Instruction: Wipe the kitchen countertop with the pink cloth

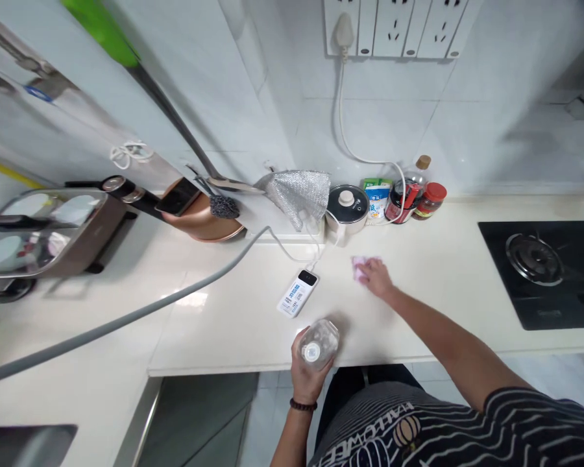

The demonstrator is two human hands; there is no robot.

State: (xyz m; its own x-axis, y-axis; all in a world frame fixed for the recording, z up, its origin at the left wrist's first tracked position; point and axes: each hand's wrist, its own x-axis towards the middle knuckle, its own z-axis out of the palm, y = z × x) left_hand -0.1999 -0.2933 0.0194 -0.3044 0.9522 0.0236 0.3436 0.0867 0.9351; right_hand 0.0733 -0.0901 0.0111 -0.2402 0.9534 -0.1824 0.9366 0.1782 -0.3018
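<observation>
Striped shirt fronts white counter and tiled wall, left grip holding container, right grip clutching cloth

Pale tiled wall, tiled floor

The left hand is at six o'clock, fingers curled around in a grip, left forearm pointing toward twelve; the right hand at four, fingers bent, right forearm stretched toward ten.
</observation>
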